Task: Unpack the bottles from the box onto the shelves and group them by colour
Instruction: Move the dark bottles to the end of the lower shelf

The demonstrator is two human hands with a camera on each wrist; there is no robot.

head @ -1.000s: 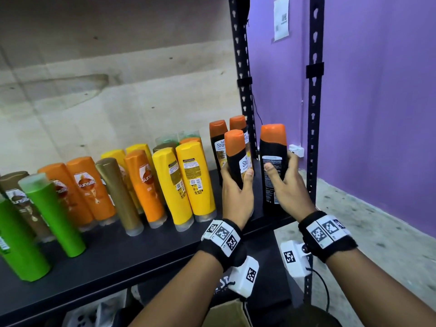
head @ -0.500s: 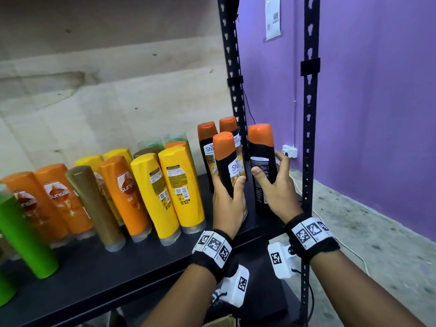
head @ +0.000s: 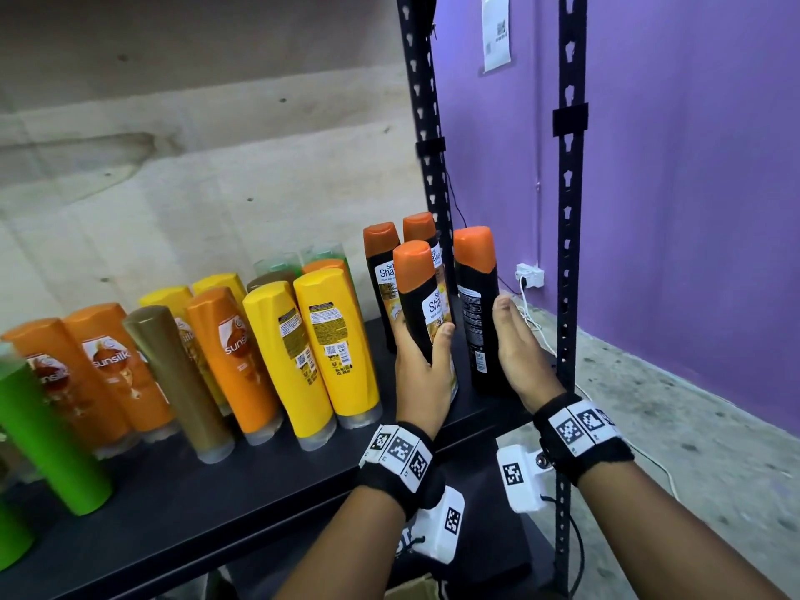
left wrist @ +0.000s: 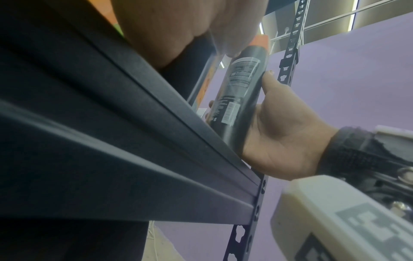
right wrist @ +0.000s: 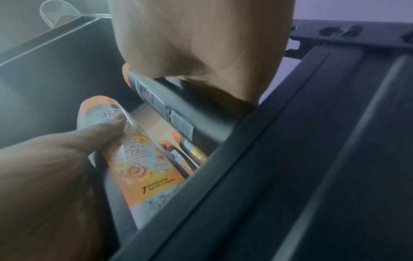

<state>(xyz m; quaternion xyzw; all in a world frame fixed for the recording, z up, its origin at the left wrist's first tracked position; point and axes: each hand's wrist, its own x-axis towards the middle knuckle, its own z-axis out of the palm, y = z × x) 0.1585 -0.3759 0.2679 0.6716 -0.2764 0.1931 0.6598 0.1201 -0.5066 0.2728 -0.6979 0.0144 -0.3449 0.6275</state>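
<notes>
Two black bottles with orange caps stand at the right end of the black shelf. My left hand grips the nearer bottle, thumb on its label. My right hand holds the right-hand black bottle from its right side, beside the front post. The left wrist view shows the right hand wrapped round that bottle. In the right wrist view the left thumb lies on the flowered label of the nearer bottle. Two more black bottles stand behind.
Left of the black bottles stand yellow bottles, orange ones, a gold one and green ones. The rack's front post is close to my right hand. A cardboard box's edge shows below the shelf.
Both hands stay on their black bottles at the shelf's right end. The right thumb has slid from the front of its bottle to the side. The head view has shifted slightly.
</notes>
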